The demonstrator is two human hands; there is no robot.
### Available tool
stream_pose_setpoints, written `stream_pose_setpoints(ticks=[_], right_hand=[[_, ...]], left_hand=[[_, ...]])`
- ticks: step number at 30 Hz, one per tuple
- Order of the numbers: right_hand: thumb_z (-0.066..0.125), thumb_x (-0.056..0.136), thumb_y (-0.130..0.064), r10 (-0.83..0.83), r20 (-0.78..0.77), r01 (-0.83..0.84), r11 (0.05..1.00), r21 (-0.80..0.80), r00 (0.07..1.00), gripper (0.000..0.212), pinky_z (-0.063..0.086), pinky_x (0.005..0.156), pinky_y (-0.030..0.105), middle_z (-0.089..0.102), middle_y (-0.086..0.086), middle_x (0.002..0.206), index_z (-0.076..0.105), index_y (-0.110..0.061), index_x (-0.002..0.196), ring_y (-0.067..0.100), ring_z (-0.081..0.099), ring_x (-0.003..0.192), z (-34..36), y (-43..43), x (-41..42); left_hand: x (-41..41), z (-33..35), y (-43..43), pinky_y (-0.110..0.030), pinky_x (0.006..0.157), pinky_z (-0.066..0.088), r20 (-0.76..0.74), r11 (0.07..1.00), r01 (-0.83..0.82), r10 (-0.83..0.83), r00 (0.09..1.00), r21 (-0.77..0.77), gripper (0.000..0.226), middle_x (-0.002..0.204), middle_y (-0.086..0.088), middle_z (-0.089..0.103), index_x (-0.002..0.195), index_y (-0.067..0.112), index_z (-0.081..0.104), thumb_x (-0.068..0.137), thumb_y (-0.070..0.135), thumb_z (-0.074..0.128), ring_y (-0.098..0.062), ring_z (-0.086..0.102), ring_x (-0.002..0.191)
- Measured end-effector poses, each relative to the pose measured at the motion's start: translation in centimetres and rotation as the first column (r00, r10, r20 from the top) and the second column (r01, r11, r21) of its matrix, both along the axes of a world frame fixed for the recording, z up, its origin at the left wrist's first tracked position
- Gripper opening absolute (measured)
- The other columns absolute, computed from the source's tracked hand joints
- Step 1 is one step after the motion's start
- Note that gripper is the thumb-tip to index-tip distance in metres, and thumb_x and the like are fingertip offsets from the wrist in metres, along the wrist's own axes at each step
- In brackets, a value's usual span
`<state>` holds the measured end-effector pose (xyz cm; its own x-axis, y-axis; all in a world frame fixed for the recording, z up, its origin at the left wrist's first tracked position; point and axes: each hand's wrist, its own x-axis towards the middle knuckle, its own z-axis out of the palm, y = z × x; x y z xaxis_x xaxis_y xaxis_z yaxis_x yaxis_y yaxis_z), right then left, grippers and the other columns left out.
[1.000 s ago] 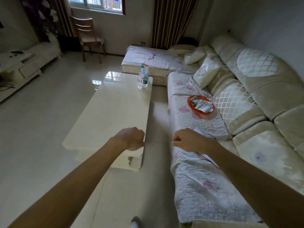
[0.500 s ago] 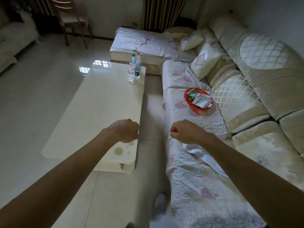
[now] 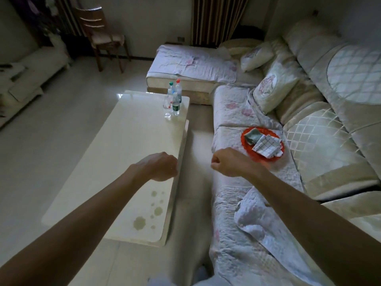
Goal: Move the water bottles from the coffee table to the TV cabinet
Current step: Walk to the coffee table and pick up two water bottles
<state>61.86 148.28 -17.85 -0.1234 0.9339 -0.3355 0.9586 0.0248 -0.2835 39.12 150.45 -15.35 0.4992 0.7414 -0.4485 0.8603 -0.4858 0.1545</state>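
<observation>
As the view advances: water bottles loom nearer than before.
Bottles: far desk end, well ahead of both grips (untouched).
Left hand, right hand: fists curled, empty.
Meaning: approach underway, no pickup yet.

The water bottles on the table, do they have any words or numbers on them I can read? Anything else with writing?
None can be read.
Water bottles: green and red labels, print too small and blurred.
Checked cloth on the red plate: only a pattern, no writing.
</observation>
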Motion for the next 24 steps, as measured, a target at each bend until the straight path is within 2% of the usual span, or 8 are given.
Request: stream_pose_setpoints(ticks=[2, 4, 6, 9, 12, 15, 18, 24], right_hand=[[0.053, 0.092, -0.032, 0.019, 0.016, -0.019, 1.000, 0.001, 1.000, 0.027, 0.047, 0.059, 0.027, 0.071, 0.004, 0.086, 0.072, -0.013, 0.087, 0.020, 0.065, 0.075, -0.2, 2.4, 1.4], [0.053, 0.090, -0.030, 0.038, 0.030, -0.038, 0.999, 0.004, 0.999, 0.027, 0.040, 0.054, 0.027, 0.067, 0.005, 0.077, 0.066, -0.012, 0.074, 0.022, 0.062, 0.068, -0.5, 4.5, 2.2], [0.054, 0.088, -0.030, 0.045, 0.035, -0.045, 0.999, 0.002, 0.998, 0.027, 0.043, 0.056, 0.030, 0.065, 0.005, 0.074, 0.064, -0.012, 0.071, 0.023, 0.061, 0.067, -0.8, 6.9, 2.7], [0.054, 0.088, -0.032, 0.054, 0.015, -0.054, 0.998, 0.011, 0.998, 0.025, 0.054, 0.066, 0.035, 0.068, 0.004, 0.084, 0.069, -0.014, 0.082, 0.021, 0.063, 0.071, -1.1, 10.6, 3.1], [0.054, 0.091, -0.034, 0.059, 0.002, -0.059, 0.998, -0.020, 0.998, 0.027, 0.056, 0.071, 0.037, 0.069, 0.004, 0.089, 0.071, -0.013, 0.090, 0.019, 0.065, 0.074, -1.7, 14.5, 3.2], [0.054, 0.092, -0.035, 0.064, 0.028, -0.064, 0.998, -0.025, 0.998, 0.028, 0.057, 0.074, 0.038, 0.070, 0.005, 0.093, 0.071, -0.013, 0.092, 0.020, 0.065, 0.078, -1.9, 19.0, 3.4], [0.054, 0.090, -0.033, 0.086, 0.081, -0.083, 0.996, -0.035, 0.993, 0.028, 0.053, 0.068, 0.032, 0.070, 0.007, 0.092, 0.071, -0.011, 0.089, 0.023, 0.064, 0.079, -1.3, 23.8, 3.4], [0.052, 0.090, -0.026, 0.112, 0.125, -0.110, 0.994, -0.020, 0.986, 0.028, 0.039, 0.052, 0.029, 0.068, 0.011, 0.084, 0.066, -0.005, 0.079, 0.026, 0.062, 0.072, -0.8, 33.0, 2.7]], left_hand=[[1.2, 0.0, 2.0, -0.020, 0.059, 0.044, 0.018, 1.000, -0.016, 0.017, 1.000, -0.008, 0.028, 0.087, 0.005, 0.063, 0.114, 0.014, 0.064, 0.100, 0.030, 0.046, -0.014, 0.061, 0.078], [1.9, 0.1, 3.8, -0.028, 0.068, 0.050, -0.004, 0.999, -0.032, 0.032, 0.999, -0.018, 0.027, 0.094, 0.001, 0.068, 0.110, 0.017, 0.065, 0.098, 0.035, 0.048, -0.019, 0.064, 0.085], [2.4, -0.1, 6.2, -0.032, 0.074, 0.052, -0.040, 0.999, -0.039, 0.038, 0.998, -0.016, 0.031, 0.099, -0.005, 0.071, 0.108, 0.015, 0.066, 0.097, 0.037, 0.047, -0.022, 0.066, 0.090], [2.6, -0.5, 9.7, -0.035, 0.077, 0.054, -0.036, 0.998, -0.057, 0.056, 0.998, -0.010, 0.032, 0.099, -0.008, 0.071, 0.107, 0.013, 0.067, 0.097, 0.038, 0.048, -0.023, 0.066, 0.091], [2.9, -1.1, 13.5, -0.030, 0.074, 0.050, -0.019, 0.996, -0.077, 0.076, 0.997, -0.040, 0.030, 0.104, -0.006, 0.070, 0.112, 0.015, 0.064, 0.097, 0.036, 0.049, -0.022, 0.065, 0.094], [3.2, -1.7, 18.3, -0.033, 0.075, 0.052, -0.036, 0.996, -0.084, 0.082, 0.996, -0.034, 0.034, 0.103, -0.009, 0.070, 0.111, 0.008, 0.064, 0.098, 0.034, 0.046, -0.024, 0.065, 0.092], [3.1, -1.9, 23.0, -0.031, 0.072, 0.050, -0.003, 0.993, -0.109, 0.109, 0.994, -0.042, 0.034, 0.102, -0.010, 0.069, 0.112, 0.009, 0.064, 0.098, 0.035, 0.047, -0.023, 0.066, 0.090], [2.2, -2.7, 31.6, -0.035, 0.077, 0.053, 0.020, 0.989, -0.140, 0.141, 0.990, -0.041, 0.032, 0.103, -0.012, 0.069, 0.109, 0.010, 0.065, 0.097, 0.034, 0.049, -0.027, 0.065, 0.092]])
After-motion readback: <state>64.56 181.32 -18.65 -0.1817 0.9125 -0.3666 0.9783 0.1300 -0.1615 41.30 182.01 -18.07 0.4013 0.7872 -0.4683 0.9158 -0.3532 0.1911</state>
